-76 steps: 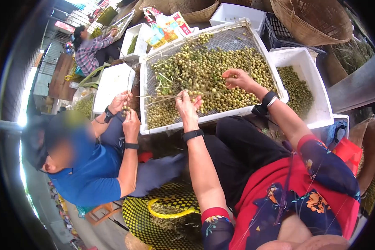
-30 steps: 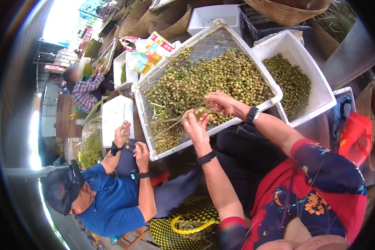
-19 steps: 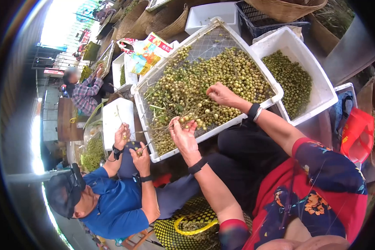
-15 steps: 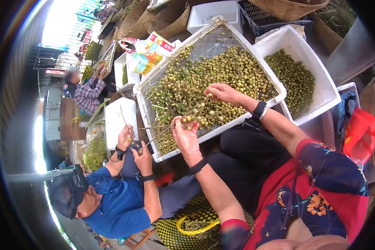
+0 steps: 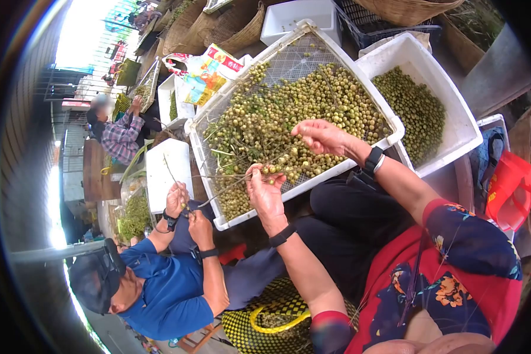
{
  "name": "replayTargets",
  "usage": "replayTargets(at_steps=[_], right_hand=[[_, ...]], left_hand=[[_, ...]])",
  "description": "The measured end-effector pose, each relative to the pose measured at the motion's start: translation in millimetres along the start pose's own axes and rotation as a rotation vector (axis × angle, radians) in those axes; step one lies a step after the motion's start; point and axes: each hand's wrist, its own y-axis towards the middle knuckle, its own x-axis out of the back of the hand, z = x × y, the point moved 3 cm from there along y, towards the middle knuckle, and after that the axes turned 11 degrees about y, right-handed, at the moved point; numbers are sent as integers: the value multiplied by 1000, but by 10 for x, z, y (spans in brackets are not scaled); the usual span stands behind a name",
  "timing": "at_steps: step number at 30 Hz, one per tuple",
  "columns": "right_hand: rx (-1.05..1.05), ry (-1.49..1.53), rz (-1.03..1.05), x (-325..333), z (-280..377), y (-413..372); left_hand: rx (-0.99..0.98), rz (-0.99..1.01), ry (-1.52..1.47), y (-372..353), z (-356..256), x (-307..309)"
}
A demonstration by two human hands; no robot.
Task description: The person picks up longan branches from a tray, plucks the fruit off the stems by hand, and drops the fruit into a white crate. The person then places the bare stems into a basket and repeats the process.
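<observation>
My left hand (image 5: 266, 192) is closed on a thin branch with small round green fruits, above the near edge of a white mesh tray (image 5: 308, 188). Over the middle of the tray, my right hand (image 5: 321, 137) has its fingers bent together at the tips; whether a fruit is between them is too small to tell. Many loose yellow-green fruits (image 5: 342, 94) cover the mesh, with twigs and stalks (image 5: 218, 133) lying among them on the left side.
A white box of green fruits (image 5: 460, 118) stands right of the tray. At left a co-worker in a blue shirt (image 5: 168, 289) holds a branch. Woven baskets (image 5: 242, 35), a red bag (image 5: 509, 189) and a yellow-black woven basket (image 5: 265, 330) surround the tray. Another person sits farther back.
My right hand has moved slightly to the right and down, away from my left hand. The co-worker's hands have shifted a little on their branch.
</observation>
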Motion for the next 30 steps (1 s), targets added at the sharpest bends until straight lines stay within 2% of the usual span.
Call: replayTargets(at_steps=[1,3,5,7,9,11,13,15,17,19,23,25,27,28,30], right_hand=[[69,-14,-70,58,50,-22],[213,-510,-416,-11,407,-304],[589,-926,-449,11,806,-562],[560,-1341,-724,254,1172,-957],[760,-2105,-818,204,1404,-1244],[615,-1877,-781,336,1456,-1236],[413,-1260,-630,186,1208,-1037],[106,-604,-244,-23,797,-841],[-73,-132,-39,-87,372,-555],[-151,51,105,-241,164,-404],[-85,76,249,-283,-27,-221],[-133,28,171,-242,-46,-184],[-90,-337,105,-205,-49,-125],[-38,-460,79,-185,-18,-110],[-78,-500,78,-175,37,-88]], left_hand=[[2,-23,-5,-5,9,-5],[11,8,-68,-4,22,19],[19,34,-135,2,16,22],[45,86,-161,-9,-24,-6],[56,139,-217,9,-21,-60],[68,208,-272,52,-10,-191],[87,271,-315,60,38,-311],[103,323,-303,102,97,-375],[150,318,-250,122,150,-412],[173,246,-245,130,165,-394],[171,272,-218,124,167,-262],[151,219,-219,121,170,-234],[132,182,-178,140,202,-218],[126,88,-84,147,250,-209],[110,-45,8,161,323,-171]])
